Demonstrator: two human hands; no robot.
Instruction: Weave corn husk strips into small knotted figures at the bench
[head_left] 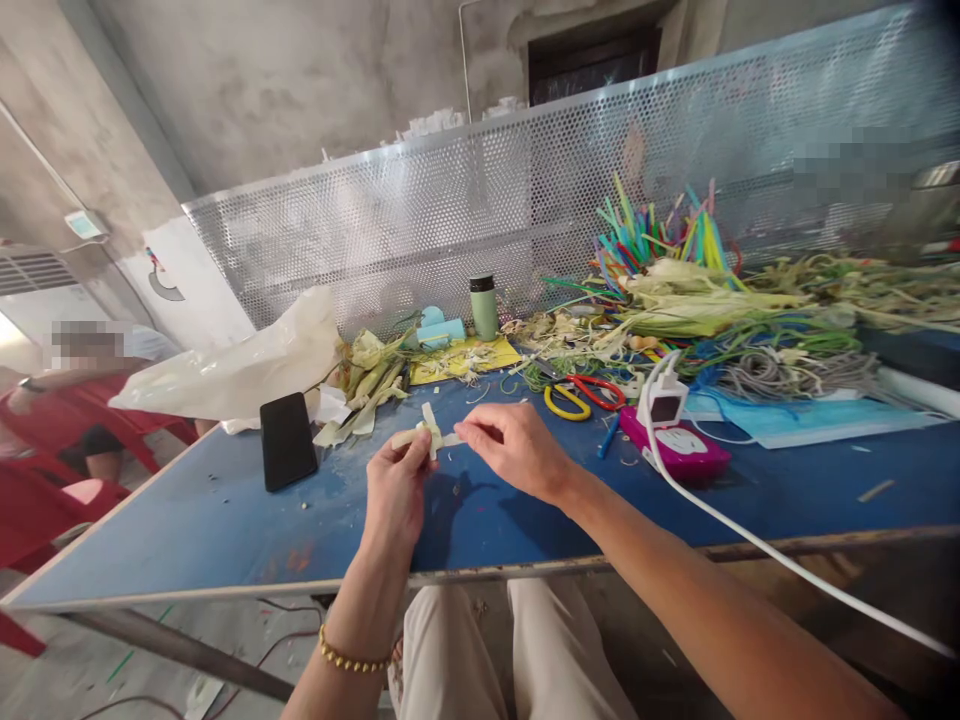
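Above the blue table, my left hand [400,482] pinches a small cross of pale, flat strips [427,430], which look like corn husk. Strip ends stick out upward and to the sides of the fingers. My right hand [517,450] is closed in a pinch on the strip end that points right, so both hands hold the same piece. Behind the right hand lie scissors [568,402] with a yellow and a red handle loop. A black phone [288,442] rests to the left of my left hand.
Dried husks [371,375] and a plastic bag [247,360] lie at the back left. A green bottle [484,308] stands near the perforated metal panel [420,220]. To the right are a pink box [686,450], a white cable [750,540], a blue mask [802,415] and colored pipe cleaners [667,240].
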